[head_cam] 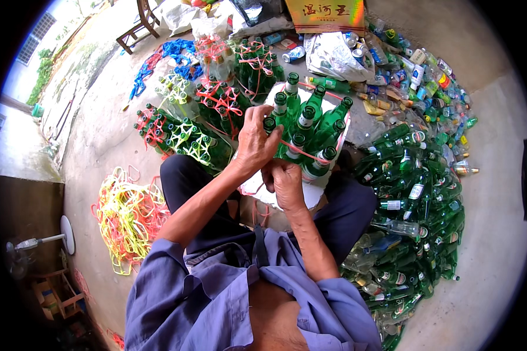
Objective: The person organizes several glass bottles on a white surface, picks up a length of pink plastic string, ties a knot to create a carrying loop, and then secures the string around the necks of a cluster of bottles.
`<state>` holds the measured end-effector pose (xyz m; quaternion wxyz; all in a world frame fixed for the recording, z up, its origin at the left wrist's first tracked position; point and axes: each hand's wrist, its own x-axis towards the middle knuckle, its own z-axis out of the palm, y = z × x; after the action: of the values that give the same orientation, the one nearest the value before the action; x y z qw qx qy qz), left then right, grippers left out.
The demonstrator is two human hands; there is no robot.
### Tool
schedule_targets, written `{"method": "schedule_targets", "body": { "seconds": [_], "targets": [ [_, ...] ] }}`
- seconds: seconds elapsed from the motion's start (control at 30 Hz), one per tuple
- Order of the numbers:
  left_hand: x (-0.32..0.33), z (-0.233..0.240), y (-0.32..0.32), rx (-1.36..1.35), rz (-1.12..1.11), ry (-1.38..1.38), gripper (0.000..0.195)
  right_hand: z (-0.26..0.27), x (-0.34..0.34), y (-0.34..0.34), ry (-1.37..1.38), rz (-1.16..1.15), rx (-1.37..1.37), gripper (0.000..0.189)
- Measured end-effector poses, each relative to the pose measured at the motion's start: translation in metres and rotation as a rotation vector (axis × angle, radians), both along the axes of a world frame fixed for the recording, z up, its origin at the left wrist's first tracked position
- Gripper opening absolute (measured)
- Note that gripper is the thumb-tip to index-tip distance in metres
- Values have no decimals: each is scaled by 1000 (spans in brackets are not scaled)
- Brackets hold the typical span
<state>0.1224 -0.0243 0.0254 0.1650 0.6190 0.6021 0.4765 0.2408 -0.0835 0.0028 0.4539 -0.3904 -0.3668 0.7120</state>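
Note:
Several upright green glass bottles stand in a cluster on a white foam block between my knees. Pink plastic strapping runs around the cluster, crossing in front of the nearest necks. My left hand is at the cluster's left side, its fingers and thumb around the neck of one green bottle. Just below it, my right hand is curled at the front edge of the cluster, fingertips pinched on an end of the pink strapping. The fingers partly hide that end.
Bottle bundles tied with pink and yellow strapping stand to the left. A tangle of loose strapping lies on the concrete floor. Heaped green bottles and plastic bottles line the right. A white bag of cans sits beyond.

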Motion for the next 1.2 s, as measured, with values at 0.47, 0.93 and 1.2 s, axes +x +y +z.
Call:
{"method": "schedule_targets", "body": {
  "seconds": [0.47,0.93,1.2],
  "targets": [
    [-7,-5,21,-290,-146,-214,16,-2,5,-2,-55,72,-24,29],
    [-15,-9,23,-351,-353,-325,19,-11,10,-22,-339,13,75,30],
    [-17,-10,21,-304,-373,-369,23,2,43,-24,-815,-332,553,29]
  ]
}}
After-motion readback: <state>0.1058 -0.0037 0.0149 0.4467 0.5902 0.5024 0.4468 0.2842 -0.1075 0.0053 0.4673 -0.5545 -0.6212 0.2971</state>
